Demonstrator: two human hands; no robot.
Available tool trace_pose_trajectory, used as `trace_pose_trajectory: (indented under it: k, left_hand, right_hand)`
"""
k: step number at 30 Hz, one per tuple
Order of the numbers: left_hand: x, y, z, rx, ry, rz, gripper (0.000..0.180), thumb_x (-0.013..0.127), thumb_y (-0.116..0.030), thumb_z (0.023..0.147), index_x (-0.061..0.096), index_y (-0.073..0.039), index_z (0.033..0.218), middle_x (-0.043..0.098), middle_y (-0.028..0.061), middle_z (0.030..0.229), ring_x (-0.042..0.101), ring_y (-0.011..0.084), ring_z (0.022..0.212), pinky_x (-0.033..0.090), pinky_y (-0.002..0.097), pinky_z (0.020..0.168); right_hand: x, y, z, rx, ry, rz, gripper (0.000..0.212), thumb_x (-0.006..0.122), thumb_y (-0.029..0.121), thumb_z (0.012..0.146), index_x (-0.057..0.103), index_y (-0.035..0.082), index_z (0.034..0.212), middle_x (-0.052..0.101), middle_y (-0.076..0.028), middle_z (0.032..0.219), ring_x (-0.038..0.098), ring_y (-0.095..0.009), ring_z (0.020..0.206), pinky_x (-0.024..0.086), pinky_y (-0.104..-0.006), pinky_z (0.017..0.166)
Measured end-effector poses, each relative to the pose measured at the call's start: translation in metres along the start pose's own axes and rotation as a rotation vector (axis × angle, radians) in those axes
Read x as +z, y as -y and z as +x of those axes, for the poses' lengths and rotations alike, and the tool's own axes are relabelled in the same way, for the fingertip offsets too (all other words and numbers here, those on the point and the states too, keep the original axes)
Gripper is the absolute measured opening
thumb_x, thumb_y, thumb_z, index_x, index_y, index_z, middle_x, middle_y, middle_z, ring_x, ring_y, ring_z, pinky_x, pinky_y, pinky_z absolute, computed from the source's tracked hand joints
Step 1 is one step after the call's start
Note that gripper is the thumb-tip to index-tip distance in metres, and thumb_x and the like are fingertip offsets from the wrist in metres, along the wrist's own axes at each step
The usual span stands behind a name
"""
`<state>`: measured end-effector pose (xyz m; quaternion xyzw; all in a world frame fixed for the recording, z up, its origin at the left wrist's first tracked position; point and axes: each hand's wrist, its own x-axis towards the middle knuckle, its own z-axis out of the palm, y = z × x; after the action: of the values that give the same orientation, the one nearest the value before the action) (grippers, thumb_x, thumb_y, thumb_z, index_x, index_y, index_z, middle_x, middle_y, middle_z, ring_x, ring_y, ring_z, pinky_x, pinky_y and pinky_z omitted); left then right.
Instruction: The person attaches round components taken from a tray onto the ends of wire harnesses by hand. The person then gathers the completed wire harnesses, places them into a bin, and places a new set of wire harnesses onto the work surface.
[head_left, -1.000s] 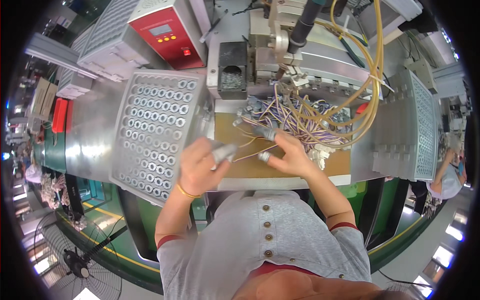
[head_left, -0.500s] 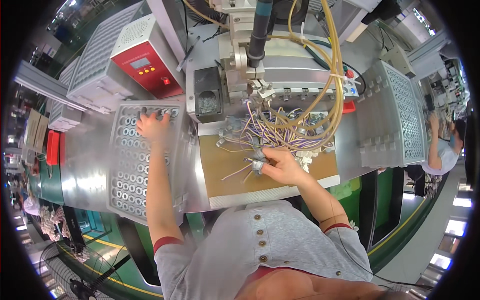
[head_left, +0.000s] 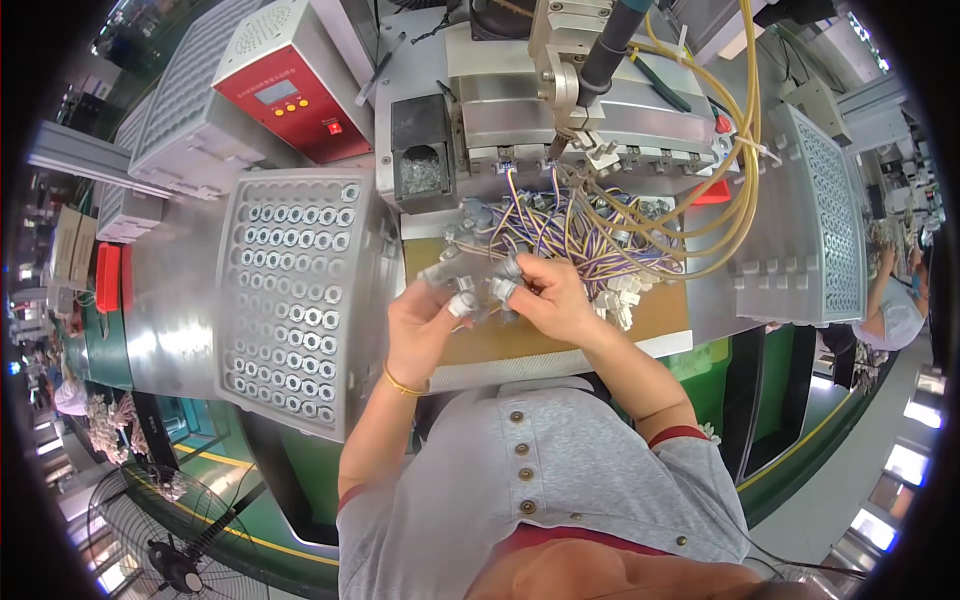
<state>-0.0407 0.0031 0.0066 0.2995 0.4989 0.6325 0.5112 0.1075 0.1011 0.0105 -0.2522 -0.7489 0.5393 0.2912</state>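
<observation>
L hand (head_left: 412, 318) & R hand (head_left: 553, 298) are being held close tog. above the brown mat (head_left: 660, 312), fingers curled in; whether anything's being gripped by either can't be told, w/ blur and pale finger covers (head_left: 461, 304) in the way. Purple-and-pale wires (head_left: 575, 235) are being kept heaped just beyond, prob. for quick pickup; tray (head_left: 358, 290) w/ ring-shaped parts (head_left: 312, 341) is being kept at L, prob. for easy reach.
</observation>
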Motion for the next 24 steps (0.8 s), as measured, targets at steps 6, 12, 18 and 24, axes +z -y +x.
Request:
trace_pose_trajectory:
  k: [6, 12, 18, 24]
  left_hand:
    - [0.003, 0.000, -0.003, 0.024, 0.043, -0.041, 0.028, 0.058, -0.002, 0.078, 0.050, 0.007, 0.104, 0.059, 0.0094, 0.085, 0.056, 0.0126, 0.067, 0.047, 0.0242, 0.056]
    - [0.009, -0.003, -0.009, 0.092, 0.140, -0.014, 0.032, 0.059, -0.002, 0.077, 0.051, 0.006, 0.107, 0.059, 0.0087, 0.087, 0.055, 0.0128, 0.072, 0.047, 0.0230, 0.060]
    - [0.012, 0.001, -0.004, 0.284, 0.085, 0.189, 0.027, 0.059, 0.001, 0.076, 0.057, 0.002, 0.102, 0.060, 0.0044, 0.085, 0.053, 0.0084, 0.068, 0.043, 0.0206, 0.056]
    - [0.012, 0.003, -0.001, -0.123, -0.015, -0.383, 0.024, 0.057, -0.003, 0.077, 0.056, -0.001, 0.100, 0.059, 0.0043, 0.082, 0.053, 0.0097, 0.064, 0.039, 0.0205, 0.049]
  right_hand:
    - [-0.002, 0.013, 0.001, 0.011, -0.003, 0.142, 0.010, 0.058, 0.006, 0.074, 0.051, 0.002, 0.068, 0.045, 0.003, 0.054, 0.037, -0.001, 0.048, 0.029, -0.0197, 0.040]
    - [-0.006, 0.017, 0.001, -0.062, 0.010, 0.015, 0.011, 0.059, 0.006, 0.068, 0.050, 0.002, 0.064, 0.044, 0.000, 0.051, 0.037, -0.003, 0.046, 0.029, -0.0214, 0.039]
    - [-0.001, 0.015, -0.004, -0.016, 0.111, -0.058, 0.008, 0.057, 0.006, 0.069, 0.051, 0.001, 0.068, 0.045, -0.001, 0.053, 0.039, -0.005, 0.048, 0.032, -0.0217, 0.042]
    - [0.010, 0.018, -0.005, 0.093, -0.037, 0.195, 0.008, 0.055, 0.004, 0.073, 0.055, 0.001, 0.081, 0.048, 0.001, 0.057, 0.040, -0.002, 0.052, 0.032, -0.0202, 0.044]
